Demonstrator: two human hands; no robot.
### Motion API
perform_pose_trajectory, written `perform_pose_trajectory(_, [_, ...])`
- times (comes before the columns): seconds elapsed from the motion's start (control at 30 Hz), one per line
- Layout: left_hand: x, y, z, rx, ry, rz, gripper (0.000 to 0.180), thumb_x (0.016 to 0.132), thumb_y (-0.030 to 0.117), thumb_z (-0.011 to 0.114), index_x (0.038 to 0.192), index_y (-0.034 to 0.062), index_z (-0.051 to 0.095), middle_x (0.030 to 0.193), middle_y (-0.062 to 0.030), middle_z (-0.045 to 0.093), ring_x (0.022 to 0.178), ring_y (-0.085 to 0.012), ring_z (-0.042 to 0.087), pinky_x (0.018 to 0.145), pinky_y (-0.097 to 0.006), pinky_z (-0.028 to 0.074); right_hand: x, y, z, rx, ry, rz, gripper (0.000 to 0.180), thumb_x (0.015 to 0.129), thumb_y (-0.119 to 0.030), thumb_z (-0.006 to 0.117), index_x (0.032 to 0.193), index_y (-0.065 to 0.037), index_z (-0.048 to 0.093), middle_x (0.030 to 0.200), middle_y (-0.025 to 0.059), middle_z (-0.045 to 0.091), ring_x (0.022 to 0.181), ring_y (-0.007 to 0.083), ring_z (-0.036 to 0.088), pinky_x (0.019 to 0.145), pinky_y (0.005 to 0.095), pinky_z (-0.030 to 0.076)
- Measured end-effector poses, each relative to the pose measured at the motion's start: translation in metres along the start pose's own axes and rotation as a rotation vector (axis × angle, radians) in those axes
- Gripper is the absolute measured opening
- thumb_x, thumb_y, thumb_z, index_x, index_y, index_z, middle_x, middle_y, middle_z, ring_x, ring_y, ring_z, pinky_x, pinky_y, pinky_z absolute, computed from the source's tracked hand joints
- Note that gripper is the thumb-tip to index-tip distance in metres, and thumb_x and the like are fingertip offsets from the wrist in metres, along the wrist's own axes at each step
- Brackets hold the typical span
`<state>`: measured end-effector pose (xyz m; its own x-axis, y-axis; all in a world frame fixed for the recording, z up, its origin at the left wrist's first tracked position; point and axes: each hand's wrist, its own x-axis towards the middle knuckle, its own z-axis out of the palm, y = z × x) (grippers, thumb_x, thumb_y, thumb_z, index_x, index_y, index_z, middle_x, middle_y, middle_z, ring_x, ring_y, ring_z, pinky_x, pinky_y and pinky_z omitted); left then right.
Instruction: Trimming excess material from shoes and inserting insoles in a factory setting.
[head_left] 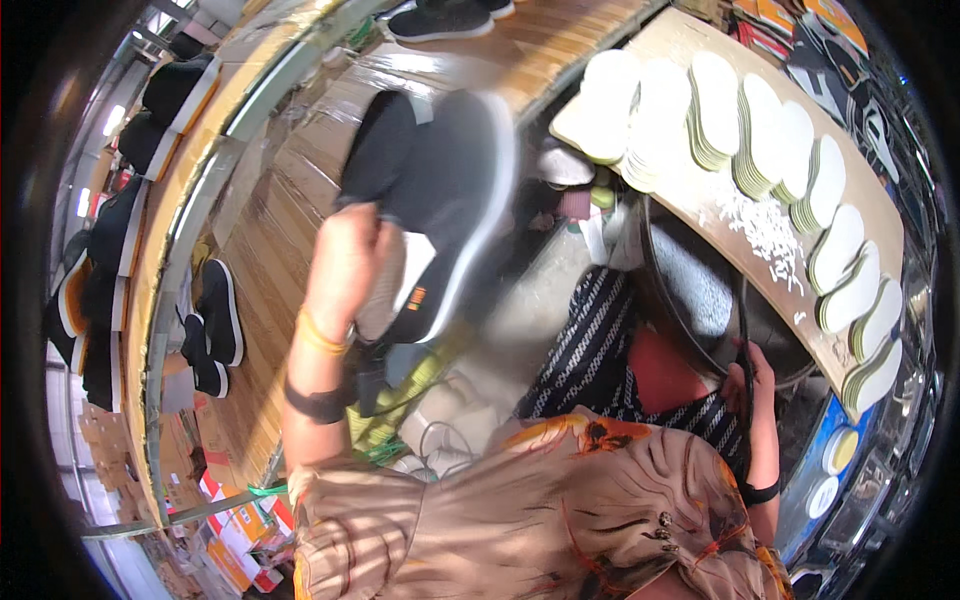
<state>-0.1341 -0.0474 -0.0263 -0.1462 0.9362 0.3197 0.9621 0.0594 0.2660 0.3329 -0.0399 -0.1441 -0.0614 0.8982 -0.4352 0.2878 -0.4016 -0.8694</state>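
My left hand (pixel 350 262) is closed around a pair of black slip-on shoes (pixel 455 165) with white sole edges, raised over the left side. The shoes are smeared by motion, and a pale insole shows inside the opening. Low on the right, my right hand (pixel 757 382) has its fingers curled around something dark and narrow beside a large black tub (pixel 665 270). What it grips I cannot make out. Just past the tub, a tan board (pixel 690 40) carries several stacks of white insoles (pixel 715 105) and a scatter of small white pieces (pixel 765 235).
Wooden shelving (pixel 275 225) with clear wrap runs along the left. Black shoes (pixel 222 315) with white soles stand on it, and more hang in a row (pixel 115 240) at the far left. Orange and white boxes (pixel 240 535) are stacked below. A blue surface (pixel 810 500) lies at lower right.
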Motion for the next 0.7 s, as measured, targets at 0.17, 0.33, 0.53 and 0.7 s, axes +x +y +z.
perform_pose_trajectory(0.17, [-0.024,-0.134,-0.031,0.334,0.025,-0.241,0.03,0.08,0.023,0.057,0.069,-0.0054,0.055,0.071,-0.0276,0.055,0.071,-0.0419,0.056,0.06,-0.045,0.043,0.03,0.0,0.035,-0.25,-0.123,-0.157,0.046,0.072,-0.01,0.069,0.113,0.001,0.051,0.082,0.0076,0.061,0.075,0.0117,0.056,0.068,0.027,0.044])
perform_pose_trajectory(0.33, [-0.029,-0.149,-0.063,0.304,-0.043,-0.368,0.031,0.083,0.027,0.055,0.075,-0.0035,0.058,0.075,-0.0233,0.06,0.071,-0.0388,0.058,0.063,-0.042,0.046,0.035,0.002,0.048,-0.286,-0.204,-0.179,0.055,0.068,-0.022,0.073,0.113,0.0,0.051,0.089,0.0158,0.064,0.086,0.0152,0.059,0.078,0.0294,0.044])
perform_pose_trajectory(0.53, [-0.054,-0.05,-0.003,-1.376,-0.059,-0.663,0.043,0.087,0.033,0.053,0.114,0.0006,0.051,0.095,-0.0056,0.062,0.077,-0.0144,0.062,0.068,-0.026,0.051,0.027,-0.007,0.042,-0.43,-0.011,-0.269,0.057,0.065,-0.013,0.074,0.116,-0.003,0.05,0.082,0.0115,0.063,0.077,0.0161,0.06,0.069,0.0283,0.045])
perform_pose_trajectory(0.7, [-0.004,0.076,0.063,-1.483,-0.215,-0.663,0.041,0.087,0.033,0.054,0.113,0.0005,0.052,0.094,-0.0063,0.062,0.076,-0.0144,0.061,0.067,-0.027,0.051,-0.012,0.042,-0.02,-0.297,0.635,-0.189,0.053,0.066,0.001,0.064,0.116,-0.008,0.051,0.086,0.0082,0.061,0.074,0.0156,0.057,0.07,0.0262,0.046])
